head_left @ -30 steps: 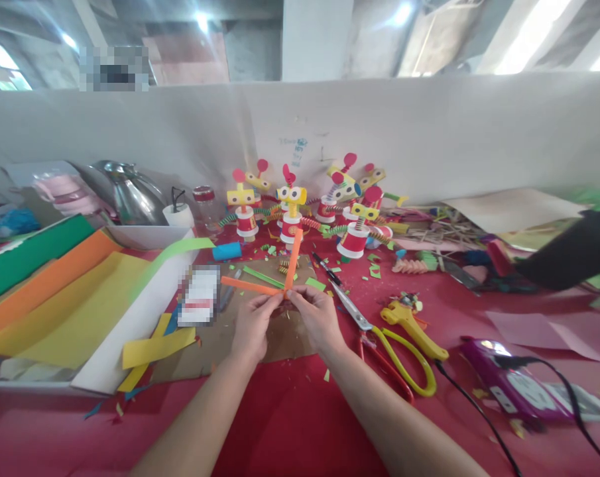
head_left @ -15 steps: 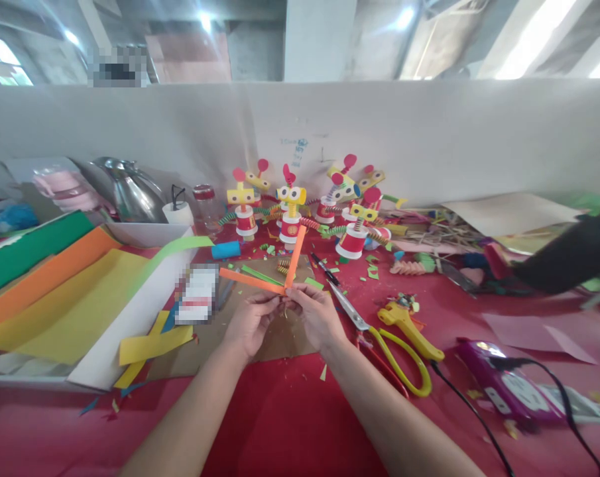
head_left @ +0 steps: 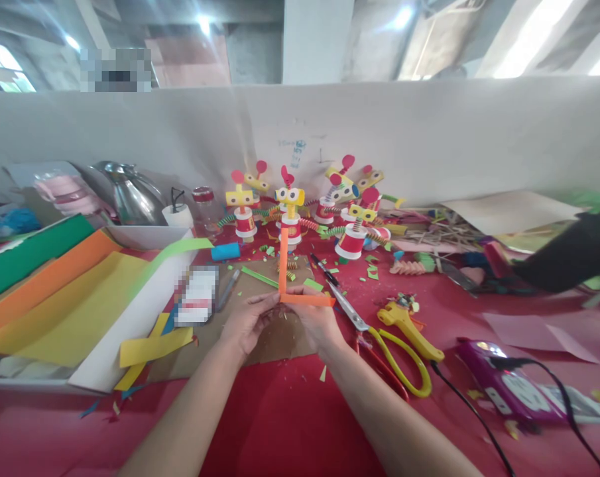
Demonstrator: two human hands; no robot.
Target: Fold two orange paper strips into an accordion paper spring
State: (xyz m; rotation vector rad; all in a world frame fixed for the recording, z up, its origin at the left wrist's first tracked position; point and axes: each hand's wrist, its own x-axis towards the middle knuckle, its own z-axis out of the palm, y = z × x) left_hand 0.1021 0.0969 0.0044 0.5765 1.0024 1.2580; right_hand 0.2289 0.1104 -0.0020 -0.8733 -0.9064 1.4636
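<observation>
Two orange paper strips (head_left: 283, 262) meet at a corner in front of me, one standing up and one lying out to the right. My left hand (head_left: 248, 324) is closed, thumb and fingers pinching that corner. Behind and below the right-hand strip is my right hand (head_left: 320, 326), its fingers curled near the corner and partly covered by the paper. A brown cardboard sheet (head_left: 282, 341) lies under both hands, with a thin green strip (head_left: 260, 276) and small coiled paper pieces beyond the fingers.
Yellow-handled scissors (head_left: 404, 364), a black pen (head_left: 324, 270) and a yellow glue gun (head_left: 414, 331) with a cord lie right. Several paper-cup figures (head_left: 290, 225) stand at the back. A white box (head_left: 130, 318) of coloured paper sits left, beside yellow strips (head_left: 155, 348).
The strip that pointed left now extends to the right across my right hand. The other strip has swung from leaning right to nearly upright. Both hands stay in about the same place.
</observation>
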